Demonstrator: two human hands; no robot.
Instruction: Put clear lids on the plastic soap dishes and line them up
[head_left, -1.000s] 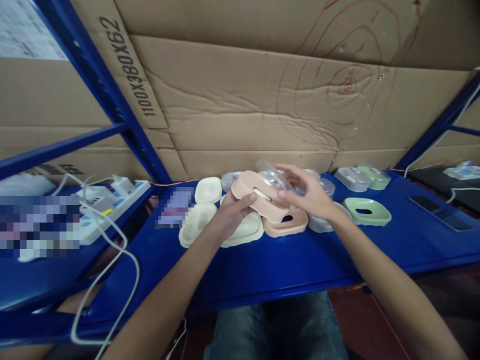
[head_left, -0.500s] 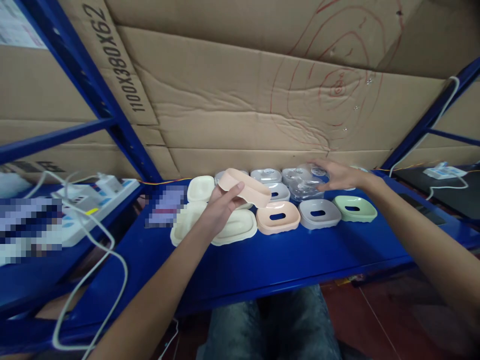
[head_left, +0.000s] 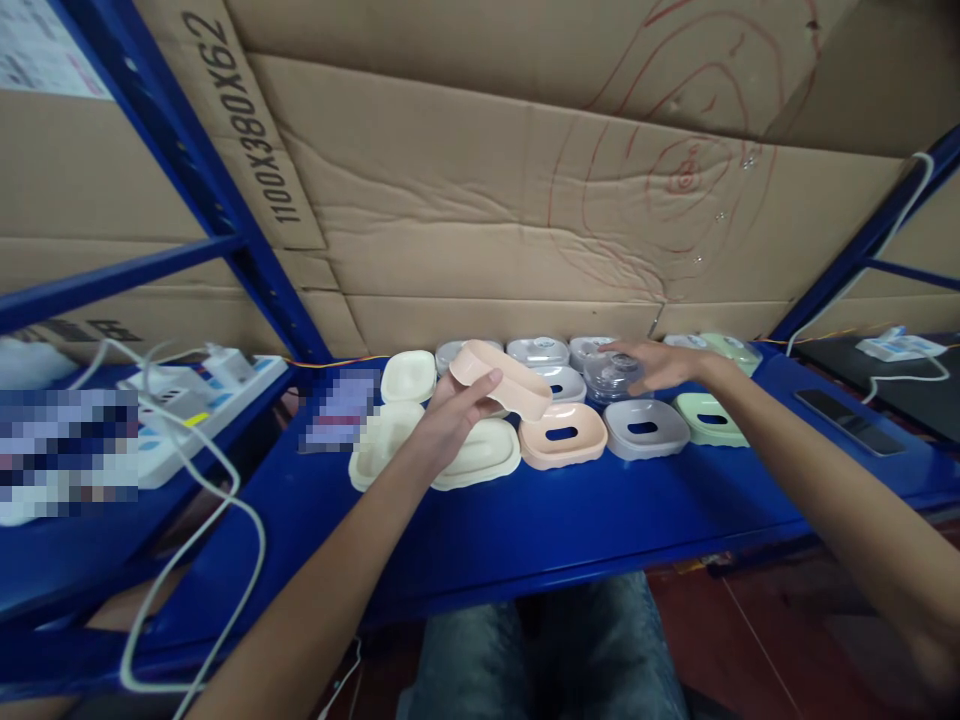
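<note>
My left hand holds a pink plastic tray tilted in the air above the cream trays. My right hand reaches over the back row, fingers spread on a stack of clear lids; whether it grips them I cannot tell. Below lie a second pink tray, a grey tray and a green tray, each with an oval slot, on the blue shelf.
More grey and clear pieces line the cardboard wall. A white power strip with a looping cable sits left. A dark phone lies at right. Blue rack posts frame both sides.
My right hand left the pink tray, swung right to the clear lids, then drew slightly back and down onto them. My left hand keeps the pink tray raised.
</note>
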